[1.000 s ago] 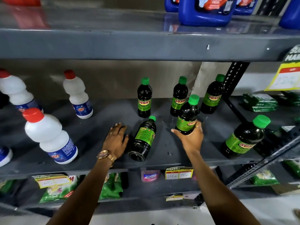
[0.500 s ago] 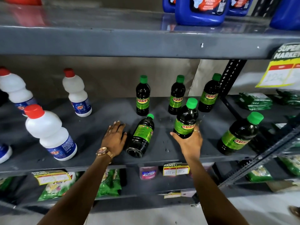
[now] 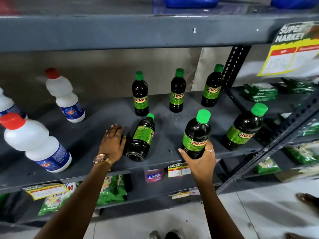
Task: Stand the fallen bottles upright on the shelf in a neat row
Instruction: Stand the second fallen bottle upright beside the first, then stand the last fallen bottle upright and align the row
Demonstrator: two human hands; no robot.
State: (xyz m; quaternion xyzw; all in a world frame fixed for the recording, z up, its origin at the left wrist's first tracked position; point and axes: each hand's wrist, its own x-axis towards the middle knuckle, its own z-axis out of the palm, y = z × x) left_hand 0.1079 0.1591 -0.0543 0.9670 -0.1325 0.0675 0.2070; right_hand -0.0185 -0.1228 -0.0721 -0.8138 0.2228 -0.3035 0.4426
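Since a second ago the held bottle (image 3: 196, 135) has come down toward the front edge of the grey shelf (image 3: 86, 135), upright and right of the fallen bottle (image 3: 141, 138); the right hand (image 3: 200, 163) wraps its base, fingers closed round it; the left hand (image 3: 113, 144) lies flat, fingers spread, just left of the fallen bottle, which lies cap to the rear; three green-capped bottles (image 3: 177, 91) stand upright behind; another (image 3: 242, 128) stands at right.
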